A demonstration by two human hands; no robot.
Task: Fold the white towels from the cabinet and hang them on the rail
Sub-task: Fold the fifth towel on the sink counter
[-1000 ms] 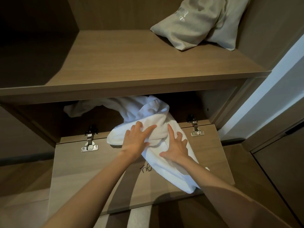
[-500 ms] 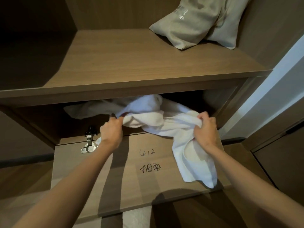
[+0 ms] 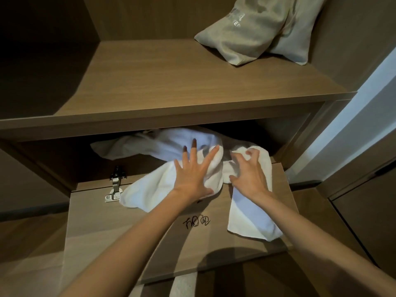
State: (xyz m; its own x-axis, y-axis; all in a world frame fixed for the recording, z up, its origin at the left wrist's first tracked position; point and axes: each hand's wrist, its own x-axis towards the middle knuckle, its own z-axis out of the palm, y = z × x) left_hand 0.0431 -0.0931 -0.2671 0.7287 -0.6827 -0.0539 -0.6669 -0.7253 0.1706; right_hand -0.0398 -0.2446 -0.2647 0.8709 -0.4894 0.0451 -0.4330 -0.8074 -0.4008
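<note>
A crumpled white towel [image 3: 147, 189] lies across the hinge edge of the lowered cabinet flap [image 3: 120, 236], and one end of it trails down the flap's right side. My left hand [image 3: 192, 174] presses flat on its middle with the fingers spread straight. Just to the right, my right hand [image 3: 249, 174] claws into a bunched fold, fingers curled in the cloth. More white towel [image 3: 150, 144] lies rumpled inside the dark lower compartment behind. No rail is in view.
A beige cloth bag [image 3: 257, 33] leans in the back right corner of the wooden shelf [image 3: 182, 86] above. A metal hinge [image 3: 115, 185] sits at the flap's left. Handwriting [image 3: 196, 221] marks the flap. A pale wall [image 3: 353, 136] stands to the right.
Half a second ago both hands held the towel stretched between them in the air. It now lies on the flap, my left hand has opened flat on it, and my right hand moved inward.
</note>
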